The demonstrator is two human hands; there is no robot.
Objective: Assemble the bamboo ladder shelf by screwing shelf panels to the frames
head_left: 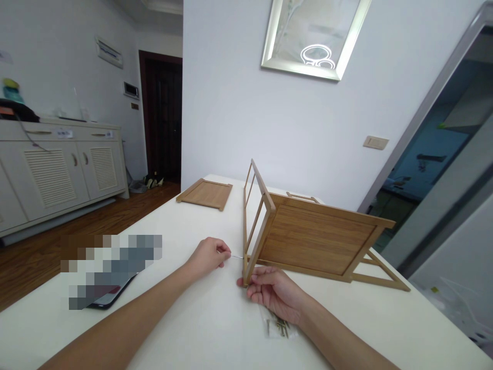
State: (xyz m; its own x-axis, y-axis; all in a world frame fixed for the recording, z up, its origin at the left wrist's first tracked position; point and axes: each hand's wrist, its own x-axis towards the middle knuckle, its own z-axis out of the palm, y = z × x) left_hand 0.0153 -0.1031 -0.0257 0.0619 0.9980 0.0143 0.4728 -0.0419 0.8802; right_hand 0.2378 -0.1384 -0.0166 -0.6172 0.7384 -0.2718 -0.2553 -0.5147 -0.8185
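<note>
My left hand [210,254] is closed in a pinch on a thin metal tool [236,257] that looks like a hex key. Its tip meets the lower part of an upright wooden side frame [265,205]; the exact contact is too small to make out. At that frame's bottom corner, my right hand [275,290] grips the wood between thumb and fingers. A brown wooden panel [316,236] stands on edge, joined to the side frame and reaching right. Another wooden frame [381,270] is at its far end. Partly under my right hand lies a clear bag of screws [281,326].
Everything rests on a white table [200,329]. A second wooden panel [206,194] lies flat at the back left, and another wooden piece [302,197] shows behind the upright panel. At the left is a partly blurred dark-edged object [111,290].
</note>
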